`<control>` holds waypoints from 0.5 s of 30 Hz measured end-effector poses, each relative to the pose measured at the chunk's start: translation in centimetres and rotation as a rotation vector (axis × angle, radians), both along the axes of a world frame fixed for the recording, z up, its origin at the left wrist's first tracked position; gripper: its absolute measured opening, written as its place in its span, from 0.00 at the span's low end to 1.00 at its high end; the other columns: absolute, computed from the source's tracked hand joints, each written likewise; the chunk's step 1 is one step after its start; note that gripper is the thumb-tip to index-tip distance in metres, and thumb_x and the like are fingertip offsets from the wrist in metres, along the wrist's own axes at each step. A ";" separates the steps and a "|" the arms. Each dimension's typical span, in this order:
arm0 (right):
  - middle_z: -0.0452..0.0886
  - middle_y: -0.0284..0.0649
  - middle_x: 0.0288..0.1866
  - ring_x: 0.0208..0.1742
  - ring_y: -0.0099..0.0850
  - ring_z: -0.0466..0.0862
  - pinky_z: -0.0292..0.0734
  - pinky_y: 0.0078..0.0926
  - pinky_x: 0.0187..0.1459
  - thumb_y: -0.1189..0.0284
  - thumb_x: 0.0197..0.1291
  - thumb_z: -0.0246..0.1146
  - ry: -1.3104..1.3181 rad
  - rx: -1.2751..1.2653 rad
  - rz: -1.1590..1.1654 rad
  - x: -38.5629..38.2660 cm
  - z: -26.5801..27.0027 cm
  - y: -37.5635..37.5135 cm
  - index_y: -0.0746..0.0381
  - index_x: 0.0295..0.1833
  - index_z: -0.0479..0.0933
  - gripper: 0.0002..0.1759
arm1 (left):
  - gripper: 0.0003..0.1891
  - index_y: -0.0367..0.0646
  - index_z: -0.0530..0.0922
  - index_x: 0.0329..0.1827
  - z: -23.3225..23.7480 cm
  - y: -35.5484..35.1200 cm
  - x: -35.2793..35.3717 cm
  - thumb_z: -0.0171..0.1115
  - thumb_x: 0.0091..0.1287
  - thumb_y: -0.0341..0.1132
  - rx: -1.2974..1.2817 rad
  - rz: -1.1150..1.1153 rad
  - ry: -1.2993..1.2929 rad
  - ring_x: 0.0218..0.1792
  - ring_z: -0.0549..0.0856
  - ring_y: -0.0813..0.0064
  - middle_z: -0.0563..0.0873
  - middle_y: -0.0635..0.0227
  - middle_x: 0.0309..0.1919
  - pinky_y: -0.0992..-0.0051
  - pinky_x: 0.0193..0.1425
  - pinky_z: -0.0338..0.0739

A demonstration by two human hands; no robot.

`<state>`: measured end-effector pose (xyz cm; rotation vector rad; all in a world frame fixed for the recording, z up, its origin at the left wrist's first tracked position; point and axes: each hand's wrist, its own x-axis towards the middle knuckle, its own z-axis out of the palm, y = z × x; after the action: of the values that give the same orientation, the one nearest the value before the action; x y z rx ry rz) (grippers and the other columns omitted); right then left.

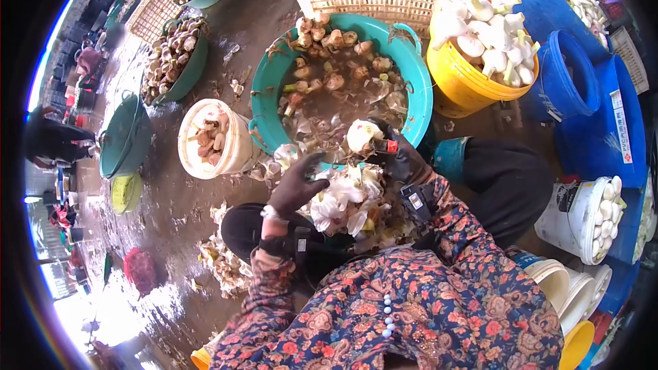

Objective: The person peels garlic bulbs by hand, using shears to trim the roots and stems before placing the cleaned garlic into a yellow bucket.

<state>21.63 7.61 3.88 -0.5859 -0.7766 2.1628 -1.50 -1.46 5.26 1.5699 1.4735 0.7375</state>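
My right hand [404, 157], in a dark glove, is closed at the near rim of a green tub [260, 106]. A pale garlic bulb [362, 137] is held at its fingers, and a small red and black tool [389, 146] shows in the same hand; its full shape is hidden. My left hand [296, 188], also dark-gloved, has its fingers apart and holds nothing. It hovers left of a heap of loose garlic skins [343, 202] over my lap. Unpeeled garlic bulbs [334, 81] and skins lie in brownish water in the tub.
A yellow bucket [473, 89] of white garlic stands right of the tub, and a white bucket [236, 144] with brownish pieces stands left. A cream crate [370, 0] is behind. Blue bins [617, 130] line the right side. At far left is another person [55, 137].
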 end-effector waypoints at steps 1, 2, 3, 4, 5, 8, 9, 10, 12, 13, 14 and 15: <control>0.73 0.41 0.55 0.52 0.31 0.77 0.78 0.29 0.48 0.67 0.56 0.64 0.014 -0.041 0.046 0.1 0.9 -0.1 0.62 0.66 0.58 0.35 | 0.28 0.41 0.69 0.61 0.0 0.5 0.5 0.67 0.56 0.32 0.087 0.063 0.086 0.50 0.79 0.69 0.79 0.59 0.48 0.73 0.50 0.76; 0.73 0.41 0.55 0.52 0.31 0.77 0.78 0.29 0.48 0.67 0.56 0.64 0.020 -0.039 0.044 -0.2 0.8 0.3 0.62 0.66 0.58 0.35 | 0.28 0.41 0.69 0.61 0.7 1.4 1.1 0.67 0.56 0.32 0.089 0.061 0.091 0.50 0.79 0.69 0.79 0.59 0.48 0.73 0.50 0.76; 0.73 0.40 0.54 0.51 0.30 0.77 0.77 0.27 0.48 0.67 0.56 0.64 0.005 -0.014 0.110 -0.2 0.7 0.4 0.63 0.65 0.59 0.34 | 0.28 0.42 0.69 0.61 1.9 2.0 2.0 0.67 0.56 0.30 0.037 0.122 -0.130 0.50 0.78 0.73 0.78 0.61 0.50 0.75 0.51 0.75; 0.74 0.40 0.54 0.51 0.28 0.77 0.77 0.25 0.47 0.67 0.56 0.63 -0.015 0.010 0.181 -0.2 0.6 0.3 0.64 0.65 0.60 0.33 | 0.28 0.43 0.69 0.62 2.5 2.4 3.0 0.67 0.56 0.29 -0.016 0.189 -0.356 0.50 0.77 0.77 0.77 0.64 0.52 0.76 0.52 0.74; 0.74 0.40 0.54 0.51 0.28 0.77 0.77 0.25 0.47 0.67 0.56 0.63 -0.018 0.009 0.187 -0.2 0.3 0.3 0.64 0.65 0.60 0.33 | 0.22 0.41 0.75 0.54 2.4 2.9 3.9 0.67 0.54 0.27 0.120 0.164 -0.262 0.46 0.78 0.77 0.80 0.65 0.45 0.77 0.48 0.75; 0.75 0.38 0.52 0.49 0.27 0.77 0.74 0.23 0.49 0.66 0.58 0.61 0.026 0.005 0.236 -0.5 -0.6 0.2 0.67 0.62 0.64 0.29 | 0.15 0.39 0.78 0.44 1.7 3.7 3.8 0.68 0.53 0.27 0.187 0.132 -0.164 0.40 0.79 0.77 0.80 0.67 0.38 0.77 0.43 0.75; 0.75 0.38 0.52 0.49 0.27 0.77 0.74 0.25 0.51 0.64 0.58 0.61 -0.009 -0.016 0.241 -0.2 0.3 -0.2 0.68 0.61 0.66 0.29 | 0.10 0.37 0.78 0.37 2.0 3.6 4.0 0.68 0.53 0.26 0.212 0.114 -0.166 0.35 0.79 0.77 0.79 0.68 0.34 0.77 0.39 0.74; 0.75 0.38 0.52 0.49 0.27 0.77 0.74 0.25 0.51 0.64 0.58 0.61 -0.010 -0.021 0.238 0.0 -0.6 -0.6 0.68 0.61 0.66 0.29 | 0.10 0.37 0.78 0.37 2.1 3.3 4.1 0.68 0.53 0.26 0.207 0.111 -0.167 0.35 0.79 0.77 0.79 0.68 0.34 0.77 0.39 0.74; 0.76 0.39 0.51 0.49 0.28 0.77 0.74 0.27 0.51 0.63 0.60 0.59 0.018 0.086 0.200 0.0 -3.1 -0.9 0.67 0.58 0.68 0.25 | 0.09 0.37 0.77 0.35 2.2 2.5 4.1 0.67 0.53 0.25 0.153 0.094 -0.006 0.34 0.79 0.75 0.80 0.66 0.32 0.76 0.38 0.73; 0.78 0.41 0.48 0.49 0.31 0.78 0.75 0.30 0.51 0.64 0.62 0.56 0.309 -0.322 0.219 0.3 -4.0 -0.8 0.66 0.56 0.71 0.20 | 0.07 0.36 0.76 0.33 2.3 1.9 4.3 0.66 0.54 0.26 0.177 0.024 -0.039 0.33 0.79 0.74 0.79 0.64 0.30 0.75 0.36 0.73; 0.78 0.41 0.48 0.49 0.31 0.78 0.75 0.30 0.51 0.64 0.62 0.56 0.309 -0.324 0.218 0.1 -4.0 -0.7 0.66 0.56 0.71 0.20 | 0.06 0.36 0.76 0.32 2.4 1.0 5.1 0.65 0.55 0.26 0.181 -0.012 -0.043 0.32 0.79 0.74 0.79 0.64 0.28 0.75 0.36 0.73; 0.78 0.41 0.47 0.48 0.32 0.79 0.75 0.31 0.50 0.65 0.63 0.54 0.317 -0.380 0.162 -0.3 -3.8 -0.5 0.66 0.55 0.71 0.19 | 0.07 0.36 0.76 0.33 2.0 -0.1 5.7 0.65 0.55 0.27 0.187 -0.097 -0.021 0.32 0.79 0.73 0.79 0.63 0.28 0.75 0.36 0.73</control>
<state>21.38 7.11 0.09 -0.3583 -0.2502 2.4949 4.17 -1.57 7.23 1.7549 1.3342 0.8524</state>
